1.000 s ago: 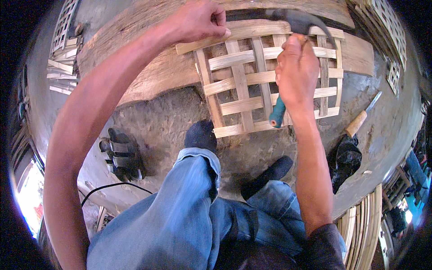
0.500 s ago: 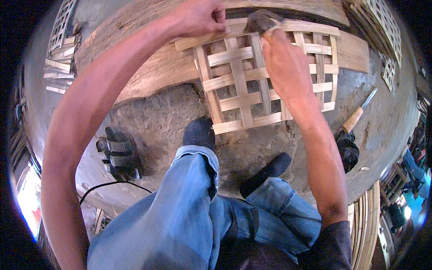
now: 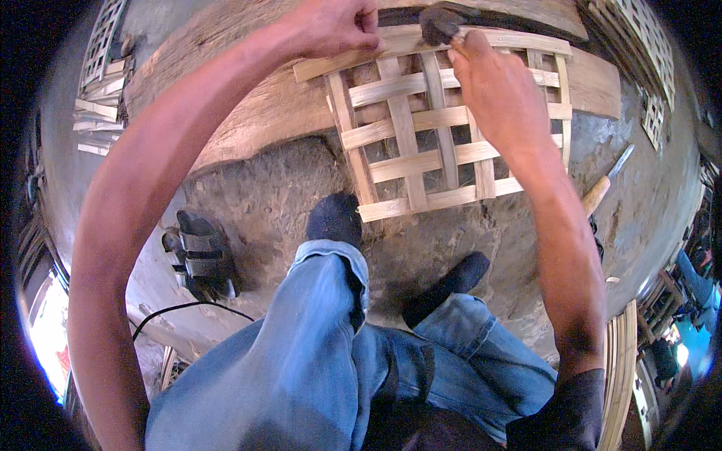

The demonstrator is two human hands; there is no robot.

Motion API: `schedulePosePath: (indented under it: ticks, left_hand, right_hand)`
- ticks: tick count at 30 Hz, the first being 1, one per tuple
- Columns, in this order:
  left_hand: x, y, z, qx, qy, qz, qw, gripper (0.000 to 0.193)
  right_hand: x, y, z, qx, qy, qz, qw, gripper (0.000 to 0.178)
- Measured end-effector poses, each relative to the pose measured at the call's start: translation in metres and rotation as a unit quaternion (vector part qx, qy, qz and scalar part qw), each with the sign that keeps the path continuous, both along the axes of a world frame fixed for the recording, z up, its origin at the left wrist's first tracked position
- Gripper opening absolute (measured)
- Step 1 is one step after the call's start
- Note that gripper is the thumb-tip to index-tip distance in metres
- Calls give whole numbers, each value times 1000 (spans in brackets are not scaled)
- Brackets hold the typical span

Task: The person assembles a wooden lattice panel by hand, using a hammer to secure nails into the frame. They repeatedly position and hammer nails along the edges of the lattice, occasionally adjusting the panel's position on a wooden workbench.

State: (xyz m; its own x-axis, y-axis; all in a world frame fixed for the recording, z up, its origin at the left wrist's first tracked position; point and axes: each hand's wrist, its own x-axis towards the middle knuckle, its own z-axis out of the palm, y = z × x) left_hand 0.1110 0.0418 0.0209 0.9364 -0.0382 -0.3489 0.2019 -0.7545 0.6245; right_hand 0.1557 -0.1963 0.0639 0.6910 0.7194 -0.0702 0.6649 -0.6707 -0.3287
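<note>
Your left hand (image 3: 335,26) pinches the top left corner of the woven bamboo lattice (image 3: 444,124), which lies against the wooden plank (image 3: 256,113). Your right hand (image 3: 496,86) grips a hammer, its dark head (image 3: 438,24) touching the lattice's top strip. A knife (image 3: 605,184) lies on the ground, right of the lattice; black sandals (image 3: 199,252) lie left of your knee.

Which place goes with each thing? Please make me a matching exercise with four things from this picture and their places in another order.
Things:
1. left hand
2. hammer head
3. knife with wooden handle
4. black sandals

Places:
A. on the ground, right of the bamboo lattice panel
B. on the ground, left of the person's feet
C. pinching the top strip of the panel at its left end
D. at the panel's top edge, just above the right hand

Pairs: 1-C, 2-D, 3-A, 4-B
</note>
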Motion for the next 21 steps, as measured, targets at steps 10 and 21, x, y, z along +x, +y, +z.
schedulePosePath:
  ticks: [10,21]
  left_hand:
    - [-5,0,3,2,26,10,1000,23]
    - [1,-15,22,-10,55,22,998,24]
  right_hand:
    - [-4,3,10,49,31,-16,998,26]
    - [1,-1,15,-43,56,1,998,28]
